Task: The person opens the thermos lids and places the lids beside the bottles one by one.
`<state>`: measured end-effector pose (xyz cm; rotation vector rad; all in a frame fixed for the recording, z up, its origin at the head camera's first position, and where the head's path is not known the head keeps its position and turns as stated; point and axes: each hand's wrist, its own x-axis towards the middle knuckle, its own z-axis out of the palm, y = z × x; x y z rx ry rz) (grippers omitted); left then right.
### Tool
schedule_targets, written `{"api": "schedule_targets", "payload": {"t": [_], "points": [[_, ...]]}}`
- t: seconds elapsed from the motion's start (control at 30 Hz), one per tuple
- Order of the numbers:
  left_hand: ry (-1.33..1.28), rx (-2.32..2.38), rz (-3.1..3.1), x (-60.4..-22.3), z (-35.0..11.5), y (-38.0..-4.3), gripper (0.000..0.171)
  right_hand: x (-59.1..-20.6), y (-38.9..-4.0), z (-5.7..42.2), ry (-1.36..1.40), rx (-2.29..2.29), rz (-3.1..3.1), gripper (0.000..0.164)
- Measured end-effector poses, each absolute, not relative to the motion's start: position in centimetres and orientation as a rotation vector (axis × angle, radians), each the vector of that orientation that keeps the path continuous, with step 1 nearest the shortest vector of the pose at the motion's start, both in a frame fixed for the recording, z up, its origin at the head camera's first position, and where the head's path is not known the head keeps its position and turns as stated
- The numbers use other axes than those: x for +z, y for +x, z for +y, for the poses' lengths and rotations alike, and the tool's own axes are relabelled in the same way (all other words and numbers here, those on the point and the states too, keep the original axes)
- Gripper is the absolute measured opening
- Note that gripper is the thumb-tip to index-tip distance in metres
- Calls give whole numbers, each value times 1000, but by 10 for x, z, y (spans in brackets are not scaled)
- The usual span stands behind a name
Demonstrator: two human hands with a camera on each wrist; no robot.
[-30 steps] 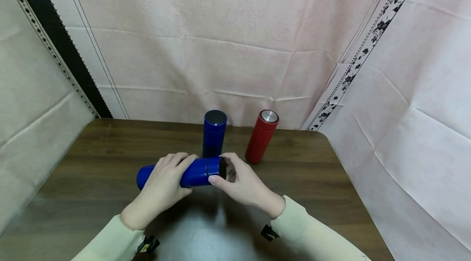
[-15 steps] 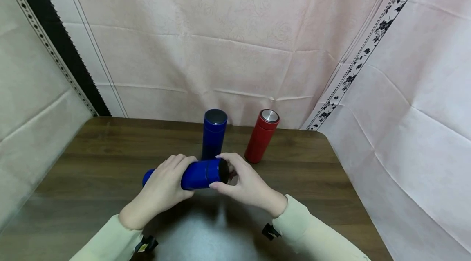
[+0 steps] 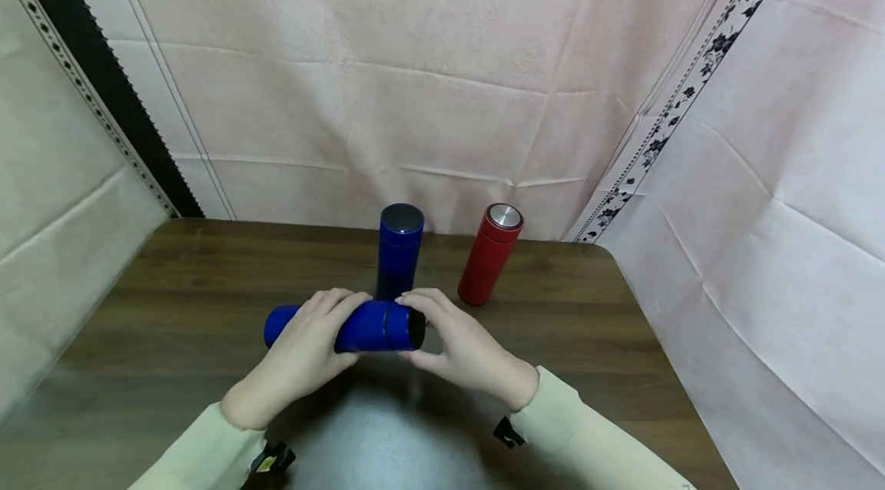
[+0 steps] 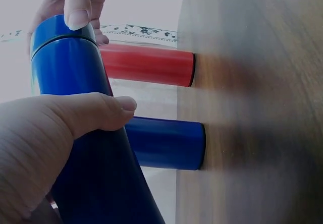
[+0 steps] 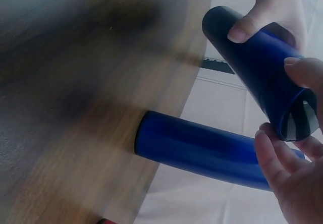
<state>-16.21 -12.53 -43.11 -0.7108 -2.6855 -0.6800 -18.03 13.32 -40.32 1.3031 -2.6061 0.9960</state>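
Note:
A blue thermos flask lies sideways in the air above the table, its dark lid top facing right. My left hand grips it round the middle, the thumb crossing its body in the left wrist view. At the lid end, my right hand holds the blue lid between thumb and fingers. Its dark end face shows between those fingers in the right wrist view. Just behind the held flask stands a second blue thermos flask, its base hidden in the head view.
To the right stands a red thermos flask with a silver top. Both upright flasks are near the back of the brown wooden table. Pale cloth curtains hang behind and at both sides.
The held flask tilted slightly and is now nearly level, still in my left hand. My right fingers and thumb have shifted round the lid. The standing flasks stay where they were.

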Motion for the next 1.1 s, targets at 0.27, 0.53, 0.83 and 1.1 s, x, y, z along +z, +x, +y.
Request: {"api": "schedule_targets", "payload": {"t": [0.27,0.53,0.83,1.1], "points": [[-693,-642,-2624,-433,-120,-160,82,-404,-178,128,808,1428,-2845,64],[-699,-636,-2635,-433,-119,-159,82,-407,-177,129,788,1405,-2888,57],[-696,-650,-2673,-433,-120,-159,83,-408,-177,131,1004,1279,-2797,64],[-680,-677,-2706,-435,-121,-160,82,-409,-175,131,1247,899,-2628,71]]}}
